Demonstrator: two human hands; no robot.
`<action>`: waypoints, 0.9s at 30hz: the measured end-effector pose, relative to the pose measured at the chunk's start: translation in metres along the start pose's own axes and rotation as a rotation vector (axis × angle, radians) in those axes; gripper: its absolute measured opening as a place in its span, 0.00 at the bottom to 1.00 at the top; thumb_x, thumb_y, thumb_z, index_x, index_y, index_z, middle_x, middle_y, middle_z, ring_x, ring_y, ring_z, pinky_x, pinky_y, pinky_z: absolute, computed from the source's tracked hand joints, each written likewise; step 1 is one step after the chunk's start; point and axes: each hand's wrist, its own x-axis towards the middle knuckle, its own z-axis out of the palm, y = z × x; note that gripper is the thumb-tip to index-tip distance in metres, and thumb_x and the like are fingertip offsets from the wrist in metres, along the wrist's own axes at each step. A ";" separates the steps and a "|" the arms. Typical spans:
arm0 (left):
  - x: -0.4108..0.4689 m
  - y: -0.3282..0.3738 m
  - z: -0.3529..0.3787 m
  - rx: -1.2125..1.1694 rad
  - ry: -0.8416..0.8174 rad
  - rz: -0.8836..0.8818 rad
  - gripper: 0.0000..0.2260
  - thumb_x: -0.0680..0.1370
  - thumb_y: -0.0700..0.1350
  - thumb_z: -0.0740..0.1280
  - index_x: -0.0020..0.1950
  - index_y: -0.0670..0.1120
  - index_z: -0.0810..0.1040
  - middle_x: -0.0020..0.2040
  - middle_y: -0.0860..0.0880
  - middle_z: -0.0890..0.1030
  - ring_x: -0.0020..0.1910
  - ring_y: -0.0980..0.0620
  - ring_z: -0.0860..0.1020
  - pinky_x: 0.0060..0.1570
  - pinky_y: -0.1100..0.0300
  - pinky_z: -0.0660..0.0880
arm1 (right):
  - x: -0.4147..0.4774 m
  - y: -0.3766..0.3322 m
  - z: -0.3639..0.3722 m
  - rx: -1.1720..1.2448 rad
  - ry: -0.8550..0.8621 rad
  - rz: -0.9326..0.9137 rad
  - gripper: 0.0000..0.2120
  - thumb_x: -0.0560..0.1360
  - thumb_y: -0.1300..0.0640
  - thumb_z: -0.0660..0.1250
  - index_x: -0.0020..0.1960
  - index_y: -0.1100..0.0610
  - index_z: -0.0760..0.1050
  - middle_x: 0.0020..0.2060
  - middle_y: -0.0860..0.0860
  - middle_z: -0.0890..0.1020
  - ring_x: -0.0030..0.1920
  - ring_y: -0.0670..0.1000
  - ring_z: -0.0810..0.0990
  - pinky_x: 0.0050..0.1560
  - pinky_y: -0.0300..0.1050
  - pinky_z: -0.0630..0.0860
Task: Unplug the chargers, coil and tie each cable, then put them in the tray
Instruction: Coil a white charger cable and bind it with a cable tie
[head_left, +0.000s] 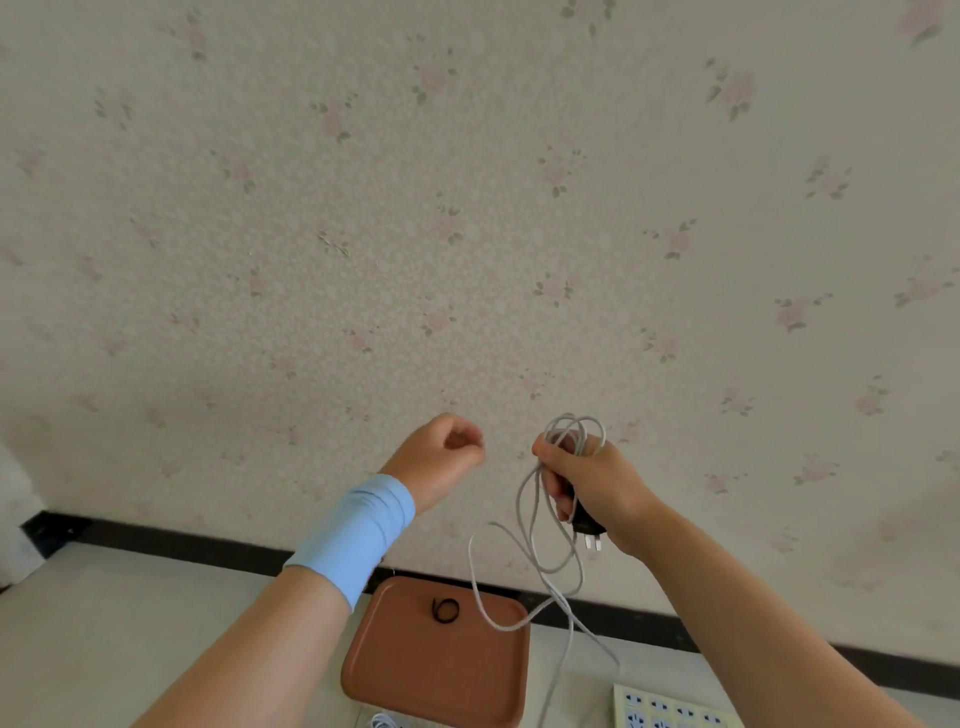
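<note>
Floral wallpaper wall (467, 208) fills most of the view, w/ black baseboard (208, 543) along its foot. Pale surface (130, 623) below it, running up to the baseboard.

Your left hand (441, 457) is raised in front of the wall, fingers curled in against the thumb, nothing visible in it. Blue wristband (358, 530) on that wrist.

Your right hand (602, 483) is up at about the same height, just beside the left, not touching. Fingers wrapped around the grey cable (570, 417) & black charger (584, 519). A few loops stick up above the fist; the rest hangs loose in long strands in front of the tray's far right corner and down toward the power strip. Charger prongs point down out of the bottom of the fist.

Brown tray (415, 686) lies flat on the surface near the back edge, below and btwn your hands. White power strip (670, 709) sits right of the tray, partly cut off.

Small black tie (435, 608), looped, lies in the tray near its far edge. Bit of another white cable (382, 721) shows at the tray's near left corner.
</note>
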 end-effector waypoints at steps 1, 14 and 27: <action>-0.003 0.004 0.008 -0.121 -0.071 0.029 0.14 0.75 0.47 0.69 0.60 0.50 0.77 0.58 0.52 0.81 0.58 0.53 0.78 0.63 0.57 0.74 | -0.001 -0.001 0.001 0.062 -0.033 -0.027 0.17 0.82 0.53 0.64 0.41 0.63 0.79 0.31 0.60 0.76 0.29 0.54 0.73 0.37 0.50 0.75; -0.010 0.007 0.018 0.052 -0.542 -0.187 0.17 0.83 0.49 0.52 0.62 0.48 0.78 0.54 0.49 0.85 0.42 0.49 0.80 0.44 0.60 0.70 | -0.003 -0.001 -0.018 0.601 -0.238 -0.112 0.06 0.78 0.55 0.67 0.46 0.57 0.77 0.34 0.56 0.75 0.27 0.51 0.66 0.31 0.45 0.69; 0.022 -0.028 -0.019 0.800 -0.107 -0.400 0.30 0.77 0.70 0.50 0.53 0.52 0.85 0.64 0.45 0.77 0.66 0.42 0.69 0.66 0.49 0.66 | 0.003 -0.005 -0.016 0.714 0.085 0.008 0.13 0.84 0.55 0.58 0.43 0.57 0.71 0.27 0.52 0.68 0.26 0.50 0.66 0.30 0.45 0.66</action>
